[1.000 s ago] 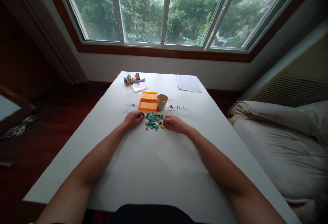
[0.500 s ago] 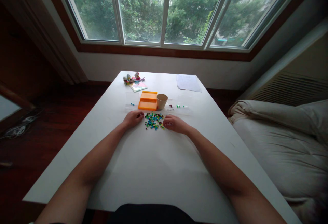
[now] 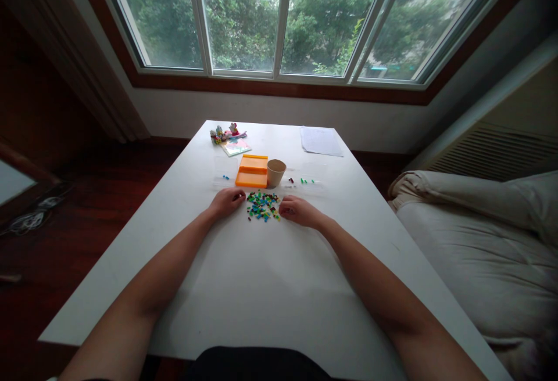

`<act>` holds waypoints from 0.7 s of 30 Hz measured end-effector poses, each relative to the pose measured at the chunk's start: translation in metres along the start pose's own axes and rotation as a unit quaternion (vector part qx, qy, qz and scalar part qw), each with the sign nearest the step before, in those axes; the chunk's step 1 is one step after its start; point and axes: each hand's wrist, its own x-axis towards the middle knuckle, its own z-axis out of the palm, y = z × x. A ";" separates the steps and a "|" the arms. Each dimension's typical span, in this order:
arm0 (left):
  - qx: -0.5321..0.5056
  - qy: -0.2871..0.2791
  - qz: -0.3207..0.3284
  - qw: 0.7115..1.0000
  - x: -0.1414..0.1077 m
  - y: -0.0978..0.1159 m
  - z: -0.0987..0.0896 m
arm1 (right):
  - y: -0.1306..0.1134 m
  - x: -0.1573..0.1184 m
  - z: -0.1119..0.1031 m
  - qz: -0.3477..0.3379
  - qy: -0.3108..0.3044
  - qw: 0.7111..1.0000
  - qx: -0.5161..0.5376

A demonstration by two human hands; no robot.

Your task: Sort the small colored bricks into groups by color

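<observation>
Over the last second the right hand (image 3: 299,211) has edged slightly rightward from the pile of small bricks (image 3: 262,205) at the frame's centre; the left hand (image 3: 227,202) stays put, left of it. Both are loosely curled, contents impossible to tell; the pile looks unchanged, suggesting little progress

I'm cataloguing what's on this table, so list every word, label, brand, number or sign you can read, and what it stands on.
No text can be read in this view.
White paper: any writing is too small and faint.
Pastel card: any lettering is too small to make out.
Small coloured bricks: any markings are too small to tell.
Beige cup: none visible.
</observation>
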 end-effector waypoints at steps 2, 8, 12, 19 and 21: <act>0.000 0.001 0.000 1.000 0.000 0.000 -0.001 | -0.003 0.001 -0.001 0.022 0.020 0.999 0.019; 0.001 -0.004 -0.006 1.000 -0.002 0.001 -0.004 | -0.014 0.022 -0.013 0.109 0.167 0.973 0.114; 0.003 -0.001 -0.004 1.000 -0.001 0.003 -0.004 | -0.003 0.050 -0.027 0.151 0.272 0.927 0.211; 0.008 -0.006 -0.007 1.000 -0.001 0.005 -0.006 | 0.017 0.088 -0.048 0.207 0.347 0.874 0.269; 0.007 -0.007 -0.009 1.000 -0.001 0.005 -0.006 | 0.017 0.090 -0.049 0.202 0.350 0.871 0.280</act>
